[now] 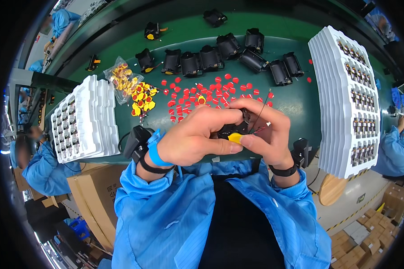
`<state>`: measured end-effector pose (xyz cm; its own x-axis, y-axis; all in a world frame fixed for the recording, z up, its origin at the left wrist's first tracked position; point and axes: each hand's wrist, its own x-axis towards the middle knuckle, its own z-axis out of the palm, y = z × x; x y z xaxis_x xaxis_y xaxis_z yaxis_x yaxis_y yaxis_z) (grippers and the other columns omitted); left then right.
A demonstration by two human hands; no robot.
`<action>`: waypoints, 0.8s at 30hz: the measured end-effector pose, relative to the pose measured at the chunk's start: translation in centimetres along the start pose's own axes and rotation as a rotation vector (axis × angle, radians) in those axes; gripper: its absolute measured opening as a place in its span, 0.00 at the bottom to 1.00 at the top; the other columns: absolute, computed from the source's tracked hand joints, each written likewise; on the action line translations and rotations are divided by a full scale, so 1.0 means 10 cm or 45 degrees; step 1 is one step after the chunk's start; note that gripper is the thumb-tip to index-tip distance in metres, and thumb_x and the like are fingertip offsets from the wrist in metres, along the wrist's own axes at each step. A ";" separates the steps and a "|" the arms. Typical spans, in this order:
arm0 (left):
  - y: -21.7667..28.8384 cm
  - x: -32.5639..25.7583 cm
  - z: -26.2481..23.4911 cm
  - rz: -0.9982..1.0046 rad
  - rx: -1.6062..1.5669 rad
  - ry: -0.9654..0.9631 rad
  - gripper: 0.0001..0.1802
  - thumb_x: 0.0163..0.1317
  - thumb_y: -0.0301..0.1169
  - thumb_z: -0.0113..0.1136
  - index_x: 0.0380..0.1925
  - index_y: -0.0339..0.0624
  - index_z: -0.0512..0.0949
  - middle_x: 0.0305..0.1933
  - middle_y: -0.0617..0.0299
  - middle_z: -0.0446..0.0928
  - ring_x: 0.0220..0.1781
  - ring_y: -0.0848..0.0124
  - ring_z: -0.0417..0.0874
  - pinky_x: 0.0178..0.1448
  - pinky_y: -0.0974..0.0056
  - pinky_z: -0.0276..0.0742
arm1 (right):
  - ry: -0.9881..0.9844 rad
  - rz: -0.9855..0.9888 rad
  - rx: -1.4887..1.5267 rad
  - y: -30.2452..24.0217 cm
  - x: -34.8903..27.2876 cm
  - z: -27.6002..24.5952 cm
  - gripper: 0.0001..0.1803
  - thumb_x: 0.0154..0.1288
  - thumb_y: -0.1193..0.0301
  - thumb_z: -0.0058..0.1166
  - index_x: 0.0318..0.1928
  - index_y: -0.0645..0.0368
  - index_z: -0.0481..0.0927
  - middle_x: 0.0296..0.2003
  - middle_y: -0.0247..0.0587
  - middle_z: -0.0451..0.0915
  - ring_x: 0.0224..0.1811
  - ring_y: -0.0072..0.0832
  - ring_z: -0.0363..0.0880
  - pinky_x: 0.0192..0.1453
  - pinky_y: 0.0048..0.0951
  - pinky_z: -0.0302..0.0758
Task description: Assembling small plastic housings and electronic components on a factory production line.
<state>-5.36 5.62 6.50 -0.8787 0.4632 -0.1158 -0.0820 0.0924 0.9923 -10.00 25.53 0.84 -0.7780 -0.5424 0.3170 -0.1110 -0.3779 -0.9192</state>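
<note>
Gripped b/w left hand [194,136] and right hand [277,140], fingers curled in, thumbs at the near side: a small black housing [224,130] w/ a yellow disc [234,138], held over the near part of a green table [296,101]. Partly covered by fingers — can't tell whether fixed or merely pressed on. Trailing by the right palm: thin wires [258,130], loose. Could snag or pull free if pinched under a thumb or tugged during a turn. Might also shift off-centre, the disc, w/ uneven thumb pressure. If dropped, likely to land among red discs [227,76] scattered just beyond — easy to mix up w/ the yellow-and-red pile [142,99] farther L. Farther back: black holders [211,58] in a rough row. To the R, stacked white trays [324,94]; could be knocked by a wide reach.
</note>
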 end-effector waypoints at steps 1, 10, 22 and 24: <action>0.03 -0.02 0.01 -0.012 0.090 0.043 0.15 0.59 0.28 0.70 0.38 0.34 0.72 0.23 0.62 0.65 0.23 0.79 0.64 0.26 0.66 0.58 | -0.040 -0.021 -0.078 0.01 -0.01 -0.02 0.30 0.55 0.73 0.70 0.58 0.72 0.78 0.45 0.48 0.83 0.46 0.28 0.84 0.50 0.31 0.83; -0.13 -0.11 0.07 0.029 0.017 0.157 0.12 0.68 0.29 0.62 0.47 0.37 0.73 0.29 0.65 0.70 0.25 0.81 0.65 0.28 0.69 0.60 | 0.056 0.049 -0.122 0.12 -0.08 0.01 0.29 0.55 0.74 0.69 0.57 0.71 0.77 0.42 0.45 0.83 0.40 0.25 0.86 0.41 0.25 0.84; -0.41 -0.13 0.06 0.029 -0.197 0.255 0.06 0.67 0.28 0.62 0.38 0.37 0.77 0.24 0.66 0.70 0.26 0.81 0.66 0.29 0.69 0.62 | -0.038 0.020 -0.272 0.20 -0.10 0.00 0.31 0.50 0.73 0.74 0.54 0.68 0.77 0.44 0.45 0.82 0.42 0.27 0.85 0.46 0.28 0.84; -0.46 -0.10 0.09 0.047 0.060 0.149 0.10 0.63 0.32 0.65 0.39 0.38 0.78 0.24 0.58 0.72 0.26 0.74 0.74 0.30 0.64 0.68 | -0.089 0.082 -0.485 0.08 -0.13 -0.05 0.28 0.50 0.73 0.74 0.52 0.66 0.78 0.48 0.49 0.81 0.51 0.32 0.83 0.54 0.32 0.82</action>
<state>-3.67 5.57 2.06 -0.9297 0.3616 -0.0703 -0.0284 0.1198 0.9924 -9.43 26.27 -0.45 -0.7487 -0.6105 0.2585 -0.2950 -0.0425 -0.9545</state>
